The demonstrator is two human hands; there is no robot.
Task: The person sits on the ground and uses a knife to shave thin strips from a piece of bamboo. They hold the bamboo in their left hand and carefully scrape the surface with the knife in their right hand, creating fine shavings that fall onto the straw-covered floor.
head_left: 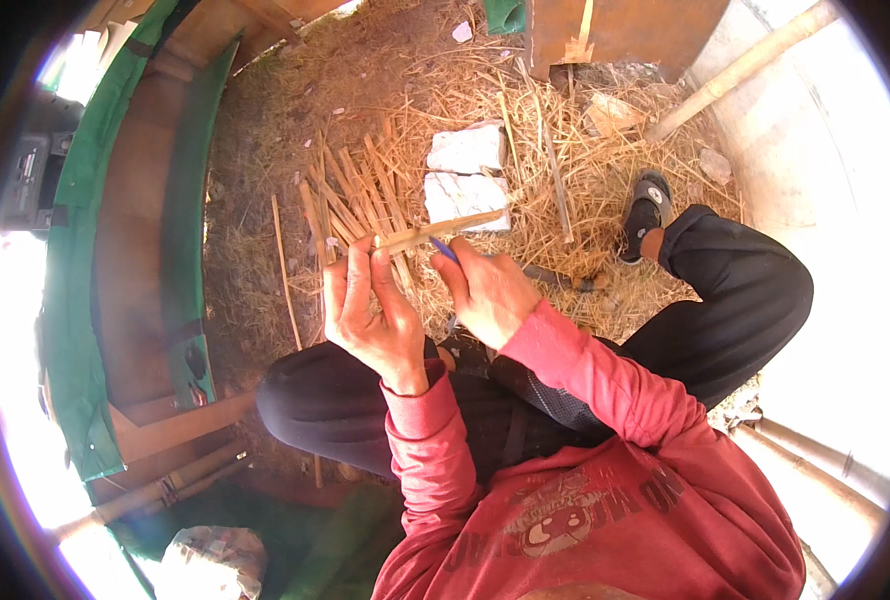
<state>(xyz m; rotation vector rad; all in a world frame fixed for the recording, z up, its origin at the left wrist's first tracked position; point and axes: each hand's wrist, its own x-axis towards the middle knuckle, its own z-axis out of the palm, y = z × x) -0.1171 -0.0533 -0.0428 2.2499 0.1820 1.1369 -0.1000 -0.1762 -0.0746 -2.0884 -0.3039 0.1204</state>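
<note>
Left hand (375, 325): one, grip pinched on a pale strip (470, 222) near its left end.
Right hand (493, 298): one, grip wrapped on a blue tool (445, 250), likely a blade; cutting edge not discernible.
Pale strip: one, held up in front of you, far end pointing right, over the white blocks (457, 196).
Handling, as judged: for shaving, lay the tool low against the strip, stroke lightly away from your left hand, and roll the strip a little between strokes.
Edges: loose strips (362, 190), on the ground (240, 150), beyond your left hand; left knee (310, 400), bent, left of that hand; green-edged panel (77, 270), well apart at left; right shoe (649, 205), on the straw (590, 275).
Room: mostly forward and right, it seems, above blocks and straw.
</note>
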